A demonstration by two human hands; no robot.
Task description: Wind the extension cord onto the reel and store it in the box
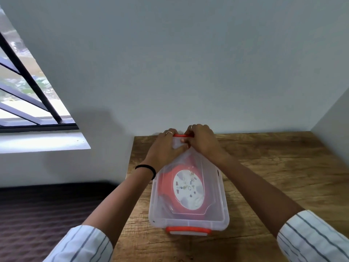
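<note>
A clear plastic box (217, 210) with its lid on stands on the wooden table. Through the lid I see the red cord reel (170, 178) with its white socket face (188, 188) lying flat inside. The cord itself is hard to make out. An orange latch (188, 229) sits at the box's near end. At the far end both hands grip the other orange latch (179, 135): my left hand (166, 148) holds it from the left, my right hand (201, 142) from the right, fingers curled over it.
The wooden table (273, 176) runs to the right, with white walls behind and at the right. Its left edge drops to a dark patterned floor (47, 214). A barred window (28, 91) with a white sill is at the far left.
</note>
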